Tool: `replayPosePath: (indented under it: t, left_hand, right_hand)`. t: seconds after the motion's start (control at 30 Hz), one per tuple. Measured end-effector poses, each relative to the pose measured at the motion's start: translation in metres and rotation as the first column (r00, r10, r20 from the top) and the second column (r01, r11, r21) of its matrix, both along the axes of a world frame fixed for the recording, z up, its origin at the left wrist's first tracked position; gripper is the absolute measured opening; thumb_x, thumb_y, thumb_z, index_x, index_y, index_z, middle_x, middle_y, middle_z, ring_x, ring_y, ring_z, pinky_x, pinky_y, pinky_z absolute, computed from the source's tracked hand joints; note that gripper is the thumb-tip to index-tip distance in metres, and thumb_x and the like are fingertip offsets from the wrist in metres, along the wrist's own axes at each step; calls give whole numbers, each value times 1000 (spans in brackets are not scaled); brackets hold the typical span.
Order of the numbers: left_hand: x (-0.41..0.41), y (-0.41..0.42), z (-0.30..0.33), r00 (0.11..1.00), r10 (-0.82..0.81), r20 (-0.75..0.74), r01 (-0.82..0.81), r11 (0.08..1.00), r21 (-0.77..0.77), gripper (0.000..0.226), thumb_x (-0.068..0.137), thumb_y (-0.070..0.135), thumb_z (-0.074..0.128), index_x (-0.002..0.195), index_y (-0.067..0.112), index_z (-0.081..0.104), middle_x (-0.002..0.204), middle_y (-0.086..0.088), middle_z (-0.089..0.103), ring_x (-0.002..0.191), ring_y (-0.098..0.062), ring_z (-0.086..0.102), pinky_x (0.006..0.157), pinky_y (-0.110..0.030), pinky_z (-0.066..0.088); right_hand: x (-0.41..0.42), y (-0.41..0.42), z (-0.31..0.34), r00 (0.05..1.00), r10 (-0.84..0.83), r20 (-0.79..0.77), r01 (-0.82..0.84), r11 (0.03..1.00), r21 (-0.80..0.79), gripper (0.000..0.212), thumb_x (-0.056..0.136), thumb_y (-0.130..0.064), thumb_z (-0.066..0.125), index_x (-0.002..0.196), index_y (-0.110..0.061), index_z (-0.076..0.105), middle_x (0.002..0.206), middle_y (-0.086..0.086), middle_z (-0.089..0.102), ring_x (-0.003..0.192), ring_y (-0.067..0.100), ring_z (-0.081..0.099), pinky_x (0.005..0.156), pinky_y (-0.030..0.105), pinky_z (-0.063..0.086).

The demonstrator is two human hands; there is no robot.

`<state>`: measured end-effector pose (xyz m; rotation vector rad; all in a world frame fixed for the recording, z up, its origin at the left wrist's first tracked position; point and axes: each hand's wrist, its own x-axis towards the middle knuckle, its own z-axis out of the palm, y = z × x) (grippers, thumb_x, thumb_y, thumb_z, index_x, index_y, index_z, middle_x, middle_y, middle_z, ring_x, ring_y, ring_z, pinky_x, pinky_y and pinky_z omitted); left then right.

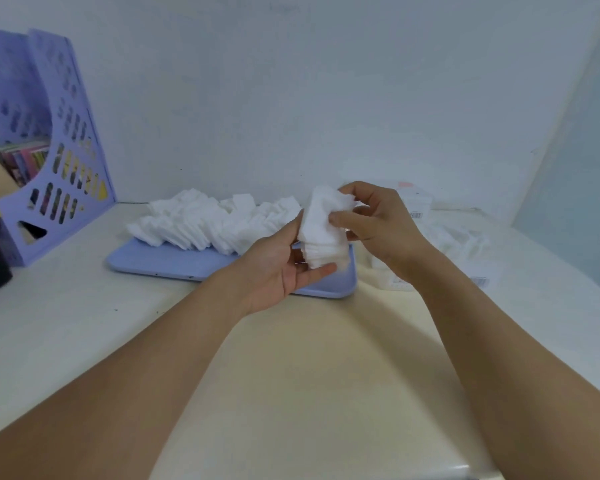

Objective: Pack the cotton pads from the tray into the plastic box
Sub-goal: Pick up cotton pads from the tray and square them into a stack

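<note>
The cotton pads (pixel 201 223) heaped on the tray appeared soft, fibrous and matt white, with slightly fuzzy edges. The stack of pads (pixel 323 233) between the hands showed the same fleecy, layered texture. The tray (pixel 174 261) was smooth pale-blue plastic with a faint satin sheen along its rim. The plastic box (pixel 465 251) looked clear, glossy and nearly colourless. The surface (pixel 309 358) was a smooth, cream-coloured laminate-like finish, lightly reflective. The file rack (pixel 66 140) was rigid lilac plastic, perforated and semi-matt. The wall (pixel 291 98) was matt.
</note>
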<state>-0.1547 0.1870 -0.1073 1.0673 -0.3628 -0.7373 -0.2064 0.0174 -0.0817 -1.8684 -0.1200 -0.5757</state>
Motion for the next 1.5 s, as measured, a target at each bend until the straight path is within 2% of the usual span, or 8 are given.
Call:
replayPosePath:
  t: [0.33,0.53,0.77,0.9,1.0,1.13,1.3,1.5]
  left_hand:
    - [2,-4,-5,991,131,-34,-129,991,34,32,103,23,54,128,4,59,128,-17,67,114,-29,68,83,-41,62]
    - [-1,-7,-5,978,83,189,-109,986,130,33,103,30,52,133,19,61,127,-6,69,116,-22,67,88,-41,60]
    - [-5,-11,-4,974,175,146,-186,980,65,46,102,48,47,136,18,56,130,-11,67,115,-25,68,84,-43,60]
    - [-8,-14,-4,945,259,200,-272,962,35,49,102,43,53,144,19,47,140,-4,58,119,-20,64,83,-40,61]
    - [-20,-19,2,962,198,189,-208,978,35,42,100,58,44,128,32,61,121,14,71,106,-1,69,81,-33,60]
    - [-25,-18,3,975,173,142,-177,984,20,36,100,60,44,114,36,67,112,15,74,99,4,70,79,-31,56]
    - [-21,-2,14,1000,9,30,-8,1000,-15,40,97,54,54,125,27,64,123,3,72,113,-13,68,97,-38,49]
    - [-20,1,12,992,-78,-94,69,992,-104,54,88,58,60,128,23,62,121,-2,70,112,-18,67,87,-37,54]
  right_hand:
    - [-4,-12,17,995,93,-34,-64,862,503,10,71,-11,62,73,-19,56,73,0,49,66,15,43,57,27,33]
    - [-8,1,8,957,132,-259,-127,991,36,17,90,-1,61,104,-5,71,82,9,56,69,19,46,60,28,36]
    - [-6,13,3,977,19,-212,-29,999,-42,26,93,-3,62,117,-13,65,89,5,62,63,10,55,55,23,43]
    - [-3,33,1,987,-138,-85,143,988,60,51,93,-45,62,140,-31,49,131,-3,55,113,10,59,92,28,48]
    - [-6,49,-4,986,8,-168,-10,1000,-8,59,103,-56,39,156,-32,30,155,-9,39,141,7,40,112,26,33]
    - [-14,47,-6,971,155,-182,-167,985,-52,49,104,-48,43,149,-27,45,128,-15,59,113,-13,57,82,6,48]
    - [-17,23,5,983,176,-47,-181,912,-369,98,63,-19,96,146,-30,45,142,-16,51,130,-3,48,103,18,45]
    - [-13,27,2,991,112,69,-85,947,-309,68,63,-13,97,124,-19,67,114,-9,71,109,9,66,98,39,54]
